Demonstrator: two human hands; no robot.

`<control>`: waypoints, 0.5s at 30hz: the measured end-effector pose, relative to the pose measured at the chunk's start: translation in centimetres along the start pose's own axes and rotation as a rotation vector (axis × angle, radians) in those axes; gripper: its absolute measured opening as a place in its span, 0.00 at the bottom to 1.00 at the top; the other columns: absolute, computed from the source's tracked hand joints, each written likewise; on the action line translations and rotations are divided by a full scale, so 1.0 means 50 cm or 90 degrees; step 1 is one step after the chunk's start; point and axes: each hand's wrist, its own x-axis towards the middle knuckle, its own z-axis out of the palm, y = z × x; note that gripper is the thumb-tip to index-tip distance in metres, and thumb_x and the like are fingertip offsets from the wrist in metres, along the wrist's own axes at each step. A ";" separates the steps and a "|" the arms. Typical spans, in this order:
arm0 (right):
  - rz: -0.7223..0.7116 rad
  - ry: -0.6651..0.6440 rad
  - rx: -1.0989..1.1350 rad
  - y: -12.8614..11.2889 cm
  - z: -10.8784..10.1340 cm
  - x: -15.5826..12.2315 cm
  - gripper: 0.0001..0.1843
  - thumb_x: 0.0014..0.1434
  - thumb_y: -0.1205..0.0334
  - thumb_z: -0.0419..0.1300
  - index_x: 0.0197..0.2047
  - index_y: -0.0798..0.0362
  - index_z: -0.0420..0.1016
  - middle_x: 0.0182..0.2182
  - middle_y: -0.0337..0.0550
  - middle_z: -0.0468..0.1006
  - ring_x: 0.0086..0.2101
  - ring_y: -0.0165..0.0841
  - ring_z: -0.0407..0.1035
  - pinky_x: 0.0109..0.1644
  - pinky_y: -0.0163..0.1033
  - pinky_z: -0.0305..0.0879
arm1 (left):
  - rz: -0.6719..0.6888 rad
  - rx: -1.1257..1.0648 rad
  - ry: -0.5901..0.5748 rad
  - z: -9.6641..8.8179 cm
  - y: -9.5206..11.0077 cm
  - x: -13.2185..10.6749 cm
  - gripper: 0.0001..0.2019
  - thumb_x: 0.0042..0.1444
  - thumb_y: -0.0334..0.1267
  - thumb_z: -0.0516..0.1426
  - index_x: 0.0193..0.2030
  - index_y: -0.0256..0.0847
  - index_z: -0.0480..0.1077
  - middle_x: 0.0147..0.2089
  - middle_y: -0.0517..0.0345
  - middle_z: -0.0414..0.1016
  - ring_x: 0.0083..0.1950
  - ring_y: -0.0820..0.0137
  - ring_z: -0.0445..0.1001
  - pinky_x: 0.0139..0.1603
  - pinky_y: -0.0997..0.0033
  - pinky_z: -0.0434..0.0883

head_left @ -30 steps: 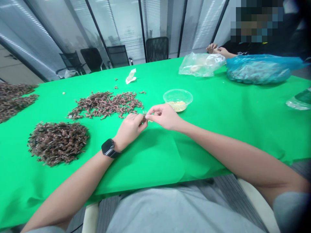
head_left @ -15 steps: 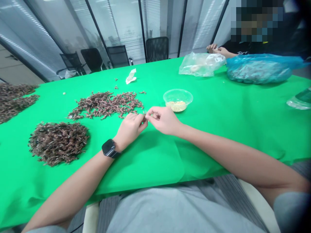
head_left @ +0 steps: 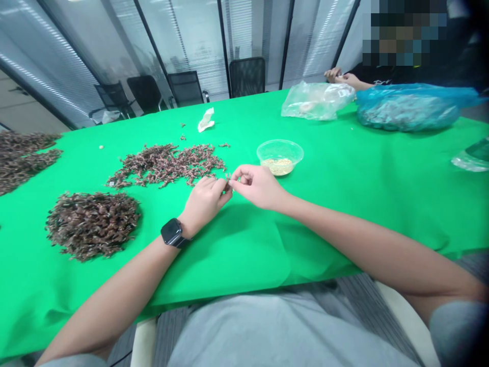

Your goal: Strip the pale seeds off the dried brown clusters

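Note:
My left hand point(head_left: 207, 200), with a black watch on its wrist, is closed in a pinch on a small dried brown piece point(head_left: 228, 178) that has thin, leg-like ends. Against that piece, the thumb and forefinger of my right hand point(head_left: 259, 187) are pinched together. Fingers hide most of it. Just behind my right hand stands a clear plastic bowl point(head_left: 280, 145) with pale yellowish bits point(head_left: 280, 166) at its bottom. Beyond my left hand, similar dried brown pieces lie in a loose spread point(head_left: 168, 164). A dense heaped pile point(head_left: 93, 224) of them sits to the left of my left forearm.
More brown pieces point(head_left: 23, 155) lie at the far left of the green-covered table point(head_left: 344, 178). A crumpled white tissue point(head_left: 206, 120), a clear plastic bag point(head_left: 317, 101) and a full blue bag point(head_left: 408, 108) are farther back. Another person's hands point(head_left: 342, 77) are at the back right.
My right hand has tilted slightly, its knuckles a little higher and its wrist raised a touch. My left hand stays in place with its pinch.

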 end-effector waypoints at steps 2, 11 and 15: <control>0.007 0.001 0.011 0.002 0.000 0.001 0.08 0.58 0.59 0.62 0.33 0.55 0.74 0.17 0.30 0.64 0.20 0.24 0.55 0.27 0.34 0.48 | -0.005 -0.005 0.001 -0.001 0.001 0.000 0.13 0.69 0.38 0.52 0.31 0.41 0.65 0.27 0.57 0.70 0.30 0.67 0.67 0.35 0.67 0.62; 0.019 -0.008 0.072 0.001 0.001 -0.001 0.09 0.58 0.58 0.62 0.31 0.56 0.74 0.17 0.31 0.62 0.21 0.23 0.52 0.26 0.34 0.46 | -0.014 -0.004 -0.013 -0.005 0.004 0.002 0.12 0.69 0.38 0.52 0.32 0.41 0.66 0.28 0.56 0.71 0.31 0.67 0.69 0.36 0.67 0.63; 0.108 -0.029 0.160 -0.009 -0.001 0.002 0.10 0.55 0.58 0.65 0.29 0.56 0.73 0.16 0.30 0.62 0.19 0.22 0.49 0.23 0.33 0.43 | -0.004 0.013 -0.009 -0.007 0.004 0.004 0.12 0.69 0.38 0.52 0.32 0.41 0.67 0.28 0.56 0.72 0.31 0.66 0.69 0.37 0.65 0.63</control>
